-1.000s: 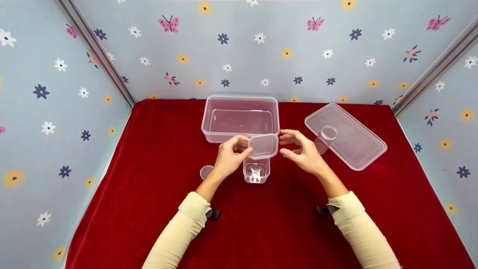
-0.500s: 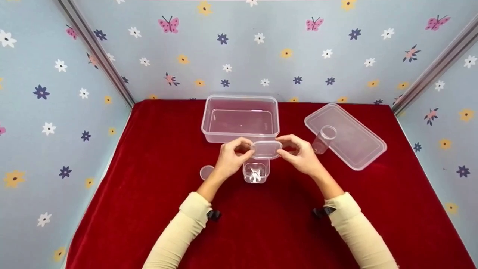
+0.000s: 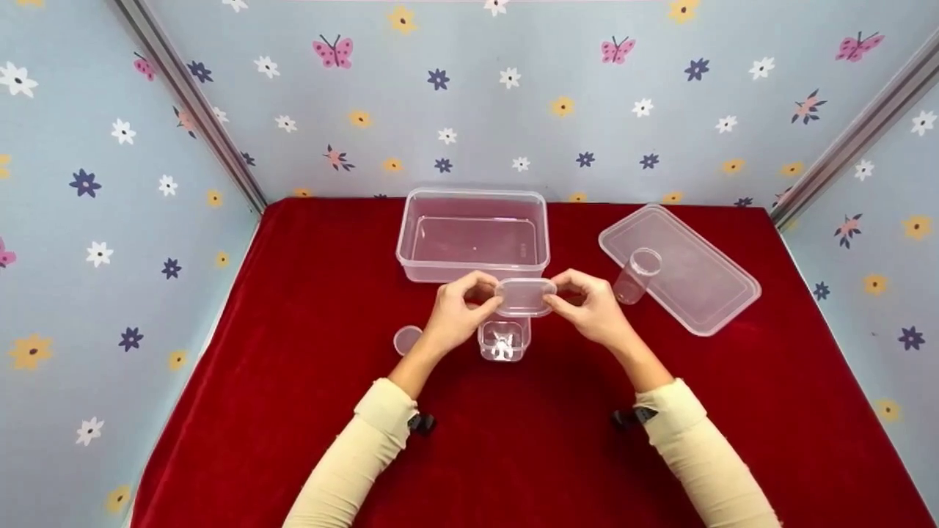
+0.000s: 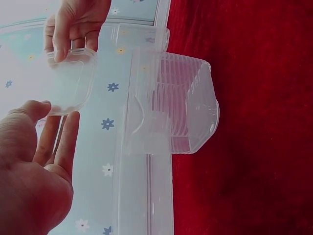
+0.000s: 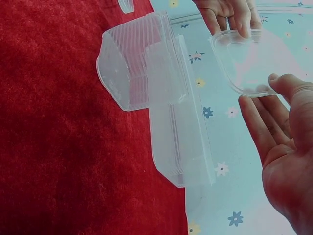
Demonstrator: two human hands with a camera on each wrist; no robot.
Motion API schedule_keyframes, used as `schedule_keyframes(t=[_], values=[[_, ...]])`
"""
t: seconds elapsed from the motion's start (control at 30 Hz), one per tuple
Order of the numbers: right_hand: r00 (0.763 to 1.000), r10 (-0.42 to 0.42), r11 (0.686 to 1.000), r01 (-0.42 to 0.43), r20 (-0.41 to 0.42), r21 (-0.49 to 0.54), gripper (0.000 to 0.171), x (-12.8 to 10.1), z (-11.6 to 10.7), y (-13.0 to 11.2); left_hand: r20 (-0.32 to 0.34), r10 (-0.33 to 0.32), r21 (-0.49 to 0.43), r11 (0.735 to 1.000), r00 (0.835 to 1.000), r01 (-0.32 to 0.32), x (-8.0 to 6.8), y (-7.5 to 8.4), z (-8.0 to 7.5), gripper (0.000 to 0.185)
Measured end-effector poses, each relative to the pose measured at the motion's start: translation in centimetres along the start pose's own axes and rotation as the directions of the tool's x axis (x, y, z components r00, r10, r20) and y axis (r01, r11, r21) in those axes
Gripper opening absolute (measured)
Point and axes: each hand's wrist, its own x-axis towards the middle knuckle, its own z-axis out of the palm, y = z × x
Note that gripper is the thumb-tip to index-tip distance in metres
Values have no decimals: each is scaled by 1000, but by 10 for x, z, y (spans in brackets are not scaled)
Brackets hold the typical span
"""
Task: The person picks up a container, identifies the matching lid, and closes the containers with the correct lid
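A small clear plastic lid [image 3: 524, 297] with rounded corners is held up between both hands, tilted. My left hand [image 3: 456, 312] pinches its left edge between thumb and fingers, and my right hand [image 3: 593, 308] pinches the right edge. The left wrist view shows the same lid [image 4: 73, 83] with thumbs on one face and fingers behind. Below it on the cloth stands a small clear square container [image 3: 504, 341], open at the top, apart from the lid. Its ribbed walls show in the right wrist view, where the container [image 5: 122, 63] stands in front of the larger box.
Behind the hands stands a large clear rectangular box [image 3: 475, 271]. To the right lies its large flat lid [image 3: 697, 271], with a clear cylindrical cup [image 3: 637, 277] by its left edge. A small round lid [image 3: 407, 339] lies beside the left wrist. Red cloth [image 3: 513, 455] covers the table.
My right hand has moved left and now pinches the lid's right edge, where earlier it was apart from it. The lid has tilted and shifted slightly to the right.
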Motion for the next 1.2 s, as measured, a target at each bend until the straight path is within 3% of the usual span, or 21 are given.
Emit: schedule_keyframes(t=[0.17,0.43,0.7,1.2], values=[[999,-37,999,37,-21,-25,13,0,-1,-1,2,-51,-4,999,999,51,-2,-1,-2,27],[984,-165,980,156,-62,-122,13,1,-2,0,-4,-150,-30,988,989,149,-5,-1,-7,33],[972,-222,962,205,-79,-181,13,1,-1,-1,64,-230,-49,971,971,233,-5,2,-11,46],[949,-311,931,292,-56,-220,12,3,3,4,79,-290,20,957,954,289,0,6,-5,44]])
